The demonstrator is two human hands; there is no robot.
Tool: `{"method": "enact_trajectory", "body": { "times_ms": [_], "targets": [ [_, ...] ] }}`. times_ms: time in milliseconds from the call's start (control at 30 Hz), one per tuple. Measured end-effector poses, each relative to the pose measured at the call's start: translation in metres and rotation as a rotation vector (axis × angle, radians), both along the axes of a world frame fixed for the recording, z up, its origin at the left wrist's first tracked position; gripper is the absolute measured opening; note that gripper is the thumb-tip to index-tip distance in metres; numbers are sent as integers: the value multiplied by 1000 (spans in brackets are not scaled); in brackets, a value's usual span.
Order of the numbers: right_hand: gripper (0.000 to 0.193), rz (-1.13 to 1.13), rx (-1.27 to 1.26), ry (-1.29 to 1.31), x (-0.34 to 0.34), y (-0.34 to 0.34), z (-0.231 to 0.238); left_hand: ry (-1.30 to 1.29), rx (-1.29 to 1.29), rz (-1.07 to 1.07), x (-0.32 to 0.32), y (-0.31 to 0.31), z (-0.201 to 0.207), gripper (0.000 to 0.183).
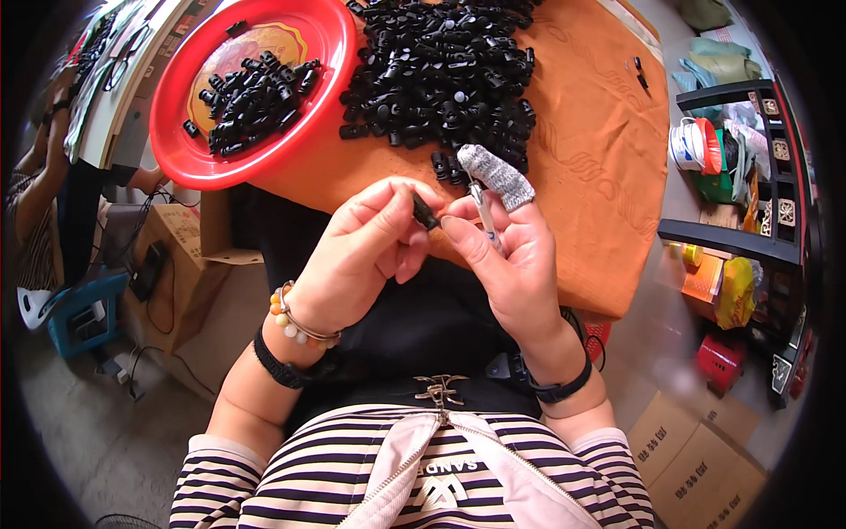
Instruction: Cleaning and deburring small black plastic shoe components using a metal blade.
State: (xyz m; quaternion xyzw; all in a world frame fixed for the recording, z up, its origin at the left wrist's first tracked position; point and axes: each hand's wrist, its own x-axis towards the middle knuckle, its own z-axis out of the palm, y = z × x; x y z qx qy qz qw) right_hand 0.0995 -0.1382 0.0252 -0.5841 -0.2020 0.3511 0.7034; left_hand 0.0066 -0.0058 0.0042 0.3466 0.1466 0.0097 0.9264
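Near the bench (608, 150) edge, the left hand (361, 251) pinches a small black clip (426, 212) at its fingertips. The right hand (511, 251), its forefinger in a grey sleeve, grips a thin tool (483, 212) touching the clip. A black clip pile (445, 70) lies beyond; a red tray (251, 88) sits far left.

Glossy red plastic tray (176, 132); matt black plastic clips (441, 70); soft orange cloth (590, 150) on the worktop; grey knitted finger cot (498, 175).
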Motion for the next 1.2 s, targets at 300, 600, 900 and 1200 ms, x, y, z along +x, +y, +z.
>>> {"method": "enact_trajectory", "body": {
  "times_ms": [300,600,900,1200],
  "targets": [
    [47,85,-12,18,-1,-3,-1,23,-219,98,-2,3,9,22],
    [42,164,-59,-107,-8,1,6,21,-263,105,-3,4,9,15],
    [41,127,-22,-114,-10,2,2,-28,-246,125,-4,0,7,18],
    [40,152,-57,-148,-9,2,5,-19,-222,141,-4,0,5,18]
  ]
}}
